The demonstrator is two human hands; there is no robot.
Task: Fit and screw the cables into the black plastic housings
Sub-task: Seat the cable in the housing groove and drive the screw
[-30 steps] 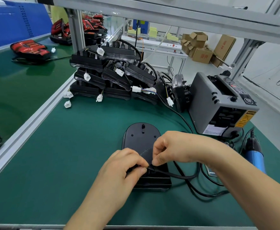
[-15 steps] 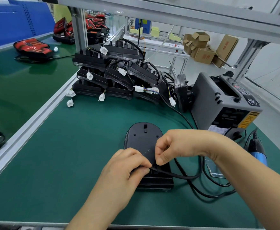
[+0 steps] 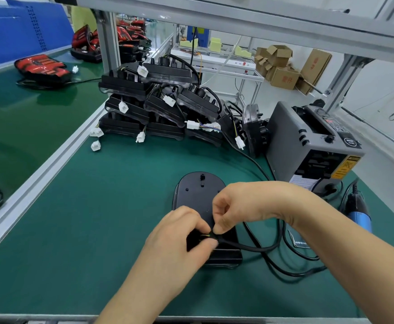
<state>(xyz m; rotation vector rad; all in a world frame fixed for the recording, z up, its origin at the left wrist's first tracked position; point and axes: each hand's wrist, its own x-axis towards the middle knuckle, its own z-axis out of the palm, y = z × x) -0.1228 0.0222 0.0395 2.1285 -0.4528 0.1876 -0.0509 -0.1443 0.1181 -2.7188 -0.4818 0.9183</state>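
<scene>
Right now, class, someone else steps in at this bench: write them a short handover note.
Left hand and right hand: fingers of both pinch the black cable end at the near part of the black housing, which lies flat on the green mat.
Done: cable brought to the housing; a pile of wired housings sits at the back.
Left: seat the cable and screw it down; the blue screwdriver lies to the right, untouched.
</scene>
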